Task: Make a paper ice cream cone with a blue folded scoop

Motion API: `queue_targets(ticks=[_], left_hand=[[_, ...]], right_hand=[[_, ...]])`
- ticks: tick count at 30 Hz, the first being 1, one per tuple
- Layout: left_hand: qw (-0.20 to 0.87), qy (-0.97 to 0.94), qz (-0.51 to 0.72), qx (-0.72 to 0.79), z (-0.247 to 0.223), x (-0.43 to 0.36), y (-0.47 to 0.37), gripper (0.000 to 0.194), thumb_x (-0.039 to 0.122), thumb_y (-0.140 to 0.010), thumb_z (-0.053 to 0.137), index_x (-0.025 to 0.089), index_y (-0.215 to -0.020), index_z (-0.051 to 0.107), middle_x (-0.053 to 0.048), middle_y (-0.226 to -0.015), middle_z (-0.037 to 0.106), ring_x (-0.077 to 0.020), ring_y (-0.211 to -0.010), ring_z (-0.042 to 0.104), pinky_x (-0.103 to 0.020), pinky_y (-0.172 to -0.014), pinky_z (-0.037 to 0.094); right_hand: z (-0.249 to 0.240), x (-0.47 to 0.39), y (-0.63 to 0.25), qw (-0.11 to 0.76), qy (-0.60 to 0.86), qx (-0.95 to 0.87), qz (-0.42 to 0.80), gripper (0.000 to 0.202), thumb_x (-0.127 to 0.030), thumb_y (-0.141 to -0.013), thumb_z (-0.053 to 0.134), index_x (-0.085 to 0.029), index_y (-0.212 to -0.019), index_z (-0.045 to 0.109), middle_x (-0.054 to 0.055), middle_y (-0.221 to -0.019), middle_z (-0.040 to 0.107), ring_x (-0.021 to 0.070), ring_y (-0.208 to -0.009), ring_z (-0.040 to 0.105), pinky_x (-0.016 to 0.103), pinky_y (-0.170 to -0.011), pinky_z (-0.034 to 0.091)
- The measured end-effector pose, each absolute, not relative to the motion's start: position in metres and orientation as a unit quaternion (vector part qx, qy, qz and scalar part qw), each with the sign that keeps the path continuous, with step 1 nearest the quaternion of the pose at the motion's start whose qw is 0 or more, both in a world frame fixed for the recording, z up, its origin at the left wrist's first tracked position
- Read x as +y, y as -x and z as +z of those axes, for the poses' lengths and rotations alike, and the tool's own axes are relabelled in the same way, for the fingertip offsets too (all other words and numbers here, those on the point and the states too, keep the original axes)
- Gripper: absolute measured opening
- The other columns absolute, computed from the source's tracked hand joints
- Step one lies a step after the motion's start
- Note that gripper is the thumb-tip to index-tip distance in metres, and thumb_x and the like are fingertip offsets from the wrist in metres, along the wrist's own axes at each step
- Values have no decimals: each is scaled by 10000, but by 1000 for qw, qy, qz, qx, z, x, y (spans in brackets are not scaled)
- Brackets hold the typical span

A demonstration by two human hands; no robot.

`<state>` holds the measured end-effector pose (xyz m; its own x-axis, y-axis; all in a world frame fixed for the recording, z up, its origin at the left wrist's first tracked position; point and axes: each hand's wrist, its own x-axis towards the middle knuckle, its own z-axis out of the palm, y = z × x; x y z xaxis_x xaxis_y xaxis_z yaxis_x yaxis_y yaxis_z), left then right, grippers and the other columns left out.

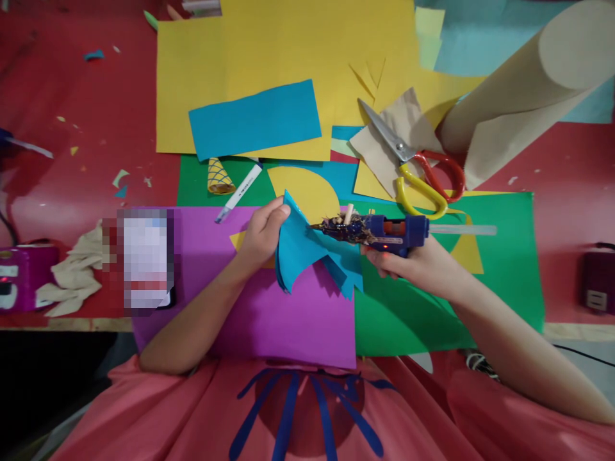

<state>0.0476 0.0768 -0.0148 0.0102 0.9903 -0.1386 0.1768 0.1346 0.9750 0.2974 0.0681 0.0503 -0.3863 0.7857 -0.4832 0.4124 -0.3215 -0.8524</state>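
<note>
My left hand pinches the upper left edge of a folded blue paper piece and holds it up over the purple sheet. A glossy line runs along the piece's top edge. My right hand is wrapped round a dark blue glue gun with a small red light lit. Its nozzle, crusted with brown scraps, points left at the blue piece's edge; whether it touches I cannot tell. A clear glue stick juts from the gun's back. Behind the nozzle lies a rounded yellow piece.
Scissors with red and yellow handles lie beyond the gun. A beige roll stands at back right. Nearby are a marker, a small yellow cone, a blue strip, a phone and a green sheet.
</note>
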Motion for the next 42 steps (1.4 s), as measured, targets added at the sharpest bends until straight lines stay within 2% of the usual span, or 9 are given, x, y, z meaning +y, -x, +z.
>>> queue_targets(ticks=[6, 10, 17, 26, 42], left_hand=[[481, -507, 420, 579, -16, 77, -47, 512, 663, -795, 578, 215, -615, 408, 37, -559, 313, -105, -494, 283, -279, -457, 228], [477, -504, 417, 587, -18, 78, -45, 528, 687, -781, 578, 220, -612, 397, 36, -556, 304, -112, -504, 273, -293, -479, 225], [453, -503, 436, 593, -21, 81, -43, 510, 632, -817, 569, 222, -601, 357, 43, -558, 293, -106, -506, 253, -288, -487, 233], [434, -488, 445, 613, -21, 82, -42, 420, 455, -847, 578, 215, -585, 355, 48, -547, 292, -94, -481, 265, -261, -445, 231], [396, -492, 461, 623, -23, 85, -37, 418, 398, -847, 572, 223, -566, 316, 42, -540, 259, -107, -468, 248, -273, -441, 246]], right_hand=[[51, 68, -297, 145, 542, -578, 592, 84, -271, -744, 646, -205, -742, 595, -42, -507, 558, 89, -393, 451, 217, -369, 367], [50, 68, -298, 146, 530, -590, 591, 68, -258, -750, 627, -201, -772, 597, -44, -522, 559, 91, -411, 455, 215, -386, 365], [51, 65, -301, 139, 522, -622, 567, 77, -254, -763, 589, -187, -723, 590, -45, -515, 525, 87, -448, 438, 214, -419, 347], [51, 61, -306, 123, 536, -620, 560, 95, -270, -745, 569, -189, -696, 574, -38, -532, 537, 93, -452, 449, 222, -415, 351], [48, 56, -314, 130, 512, -629, 571, 91, -248, -754, 546, -208, -671, 550, -36, -540, 533, 110, -461, 492, 230, -416, 352]])
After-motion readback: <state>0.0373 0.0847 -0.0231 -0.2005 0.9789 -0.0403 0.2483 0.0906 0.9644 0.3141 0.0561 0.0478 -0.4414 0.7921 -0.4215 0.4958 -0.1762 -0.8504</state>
